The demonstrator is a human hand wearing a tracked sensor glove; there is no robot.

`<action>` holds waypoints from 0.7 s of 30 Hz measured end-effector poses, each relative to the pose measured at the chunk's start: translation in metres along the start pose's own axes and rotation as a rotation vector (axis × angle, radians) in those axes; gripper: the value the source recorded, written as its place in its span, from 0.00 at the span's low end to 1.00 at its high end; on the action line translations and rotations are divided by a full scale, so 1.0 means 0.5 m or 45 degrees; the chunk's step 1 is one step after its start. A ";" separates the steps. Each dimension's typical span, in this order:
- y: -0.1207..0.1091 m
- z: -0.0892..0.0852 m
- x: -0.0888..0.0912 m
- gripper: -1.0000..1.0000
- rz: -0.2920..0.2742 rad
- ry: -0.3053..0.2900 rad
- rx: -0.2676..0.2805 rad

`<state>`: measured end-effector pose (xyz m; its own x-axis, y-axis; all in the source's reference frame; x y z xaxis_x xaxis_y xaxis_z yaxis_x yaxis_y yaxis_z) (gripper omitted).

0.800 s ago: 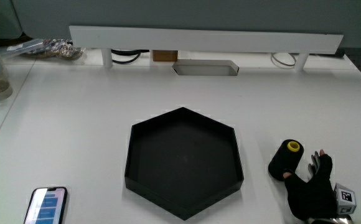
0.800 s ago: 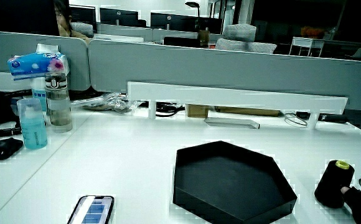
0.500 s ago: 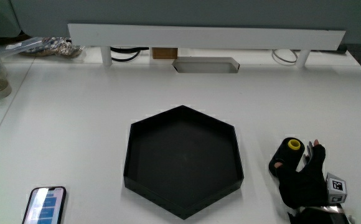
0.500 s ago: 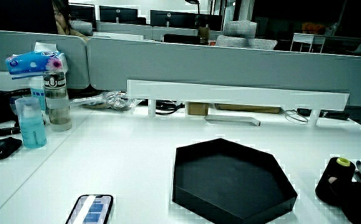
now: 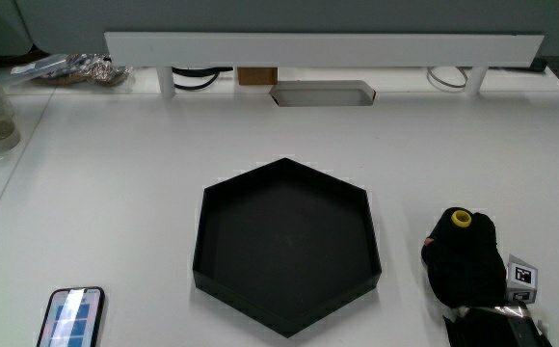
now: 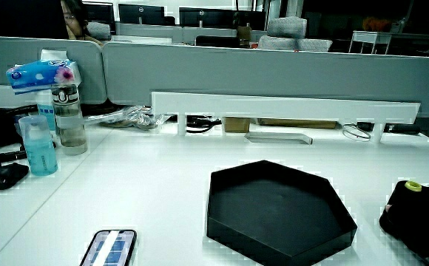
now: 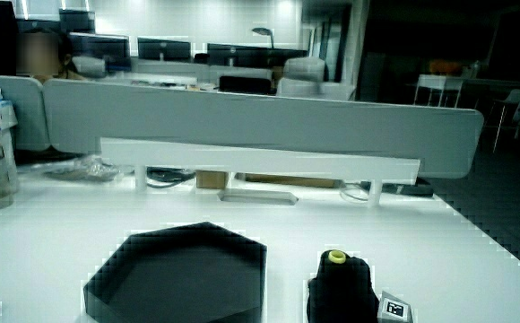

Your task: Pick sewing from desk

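Black thread spool (image 5: 461,236) with yellow core, beside the hexagonal tray (image 5: 284,249) on the desk (image 5: 116,193), my hand (image 5: 467,265) wrapped around it, grip closed ready to lift.

Black hexagonal tray (image 5: 284,289), yellow-topped black spool (image 5: 462,220)

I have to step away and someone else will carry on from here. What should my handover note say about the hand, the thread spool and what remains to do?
Hand: wrapped over the black thread spool, grip closed on it; only the spool's yellow top shows.
Position: spool and hand are on the table beside the black hexagonal tray, near the table's edge closest to the person. Both side views agree.
Done: reach and grasp.
Left: lift the spool off the table; it does not look raised yet.
Also there: a phone near the tray, untouched.
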<state>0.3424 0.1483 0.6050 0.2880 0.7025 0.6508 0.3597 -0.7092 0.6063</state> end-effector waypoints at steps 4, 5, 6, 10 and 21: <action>0.000 0.002 0.004 0.96 0.013 0.057 -0.041; 0.003 0.003 0.010 1.00 0.030 0.056 -0.039; -0.011 0.003 -0.008 1.00 0.006 0.007 0.013; -0.003 0.009 0.016 1.00 0.006 0.060 -0.044; 0.002 -0.007 -0.019 1.00 0.038 0.171 -0.158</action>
<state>0.3368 0.1406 0.6011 0.1726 0.6727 0.7195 0.2378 -0.7373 0.6323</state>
